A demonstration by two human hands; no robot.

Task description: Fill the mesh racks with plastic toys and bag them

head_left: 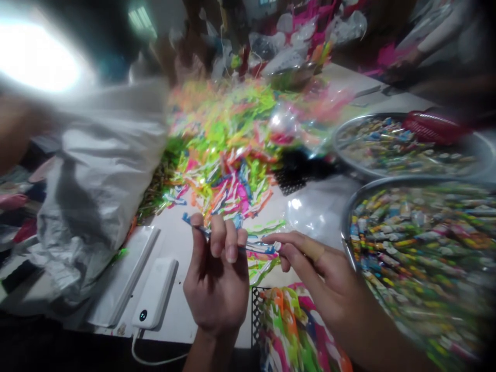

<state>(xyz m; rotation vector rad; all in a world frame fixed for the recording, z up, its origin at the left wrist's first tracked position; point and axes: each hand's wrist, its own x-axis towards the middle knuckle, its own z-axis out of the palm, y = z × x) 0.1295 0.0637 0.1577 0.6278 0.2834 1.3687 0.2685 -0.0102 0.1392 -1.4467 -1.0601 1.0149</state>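
A thin blue and white plastic strip [256,247] spans the space between my hands over the front of the white table [182,315]. My left hand [219,279], palm up with its fingers curled, grips the strip's left part; its blue tip sticks out past the fingers. My right hand [318,268] pinches the strip's right end, where a small white piece [277,246] shows at the fingertips. Behind the hands spreads a large pile of colourful strips [232,175]. Below my right hand lies a bundle of similar strips [290,325] in a black perforated basket [256,315].
A white power bank [155,294] with a cable and a flat clear packet [124,279] lie at left, beside a big white sack [101,170]. Two round metal trays [344,222] of small colourful pieces stand at right, one with a red basket [434,127]. Another person's arm [437,41] shows top right.
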